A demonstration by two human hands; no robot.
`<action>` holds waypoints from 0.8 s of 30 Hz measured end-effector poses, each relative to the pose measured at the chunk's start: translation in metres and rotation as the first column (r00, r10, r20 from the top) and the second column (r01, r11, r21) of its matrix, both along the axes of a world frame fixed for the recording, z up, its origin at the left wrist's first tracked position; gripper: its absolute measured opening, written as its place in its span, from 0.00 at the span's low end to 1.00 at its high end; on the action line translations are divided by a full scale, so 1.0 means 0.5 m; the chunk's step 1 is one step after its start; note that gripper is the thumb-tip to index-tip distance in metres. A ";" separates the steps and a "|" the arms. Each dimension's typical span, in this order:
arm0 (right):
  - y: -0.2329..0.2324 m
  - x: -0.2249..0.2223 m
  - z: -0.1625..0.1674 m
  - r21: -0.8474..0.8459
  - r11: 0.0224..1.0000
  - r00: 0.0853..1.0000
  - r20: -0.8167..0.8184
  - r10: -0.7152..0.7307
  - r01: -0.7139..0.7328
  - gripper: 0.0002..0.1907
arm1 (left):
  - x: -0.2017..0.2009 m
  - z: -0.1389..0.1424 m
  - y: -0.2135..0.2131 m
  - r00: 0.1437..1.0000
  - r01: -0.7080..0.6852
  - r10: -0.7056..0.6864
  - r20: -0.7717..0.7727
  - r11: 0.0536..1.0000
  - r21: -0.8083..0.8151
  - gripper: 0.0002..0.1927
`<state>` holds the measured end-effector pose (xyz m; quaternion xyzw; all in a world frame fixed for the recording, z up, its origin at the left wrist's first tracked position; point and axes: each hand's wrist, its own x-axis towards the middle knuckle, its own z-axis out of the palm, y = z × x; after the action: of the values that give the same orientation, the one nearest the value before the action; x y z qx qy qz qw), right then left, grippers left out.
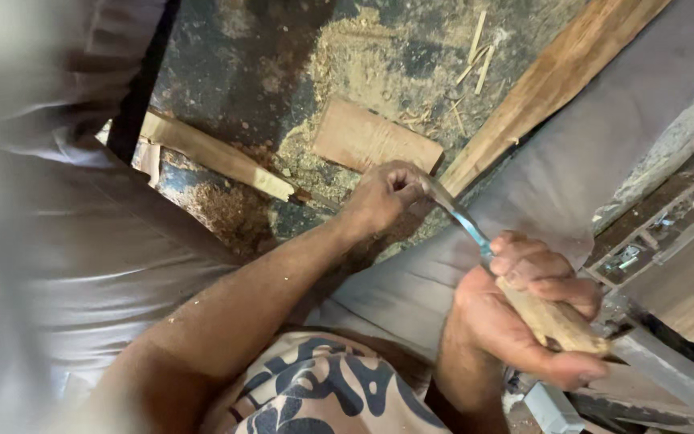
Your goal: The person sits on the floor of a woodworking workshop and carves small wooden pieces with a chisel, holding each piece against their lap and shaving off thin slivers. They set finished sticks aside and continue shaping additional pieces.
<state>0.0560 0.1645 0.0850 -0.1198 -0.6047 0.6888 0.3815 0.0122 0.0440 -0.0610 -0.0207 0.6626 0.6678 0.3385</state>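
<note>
So, head cam looking down: the right hand [524,309] has its fingers wrapped tight around the wooden handle [554,321] of a chisel, low right in view. Its blue-tinted metal blade [463,219] runs up-left to the left hand [383,197], which is curled closed around the blade's far end. Beyond that hand, a flat wood offcut [375,137] lies on the sawdust-covered floor [283,64], with a long plank [548,84] just beside it and a thinner strip [218,157] further left.

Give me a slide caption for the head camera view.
Left hand and right hand grip a wooden-handled chisel above a sawdust-strewn floor.
</note>
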 end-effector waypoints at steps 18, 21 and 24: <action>0.082 -0.212 -0.078 -0.149 0.988 0.957 0.291 -0.003 0.048 0.29 | 0.010 0.015 -0.027 0.914 0.043 -0.070 -0.400 0.996 -0.076 0.12; 0.086 -0.208 -0.081 -0.162 0.984 0.958 0.285 -0.023 0.072 0.29 | 0.023 -0.002 -0.029 0.916 0.091 -0.121 -0.383 0.991 -0.095 0.11; 0.064 -0.177 -0.078 -0.118 0.992 0.973 0.232 -0.008 0.036 0.28 | 0.035 -0.017 -0.019 0.985 0.105 -0.098 -0.142 0.994 0.041 0.11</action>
<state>-0.0324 0.1967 0.0459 -0.2286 -0.6006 0.7015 0.3082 0.0295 0.0346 -0.0696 0.0681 0.6687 0.6653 0.3250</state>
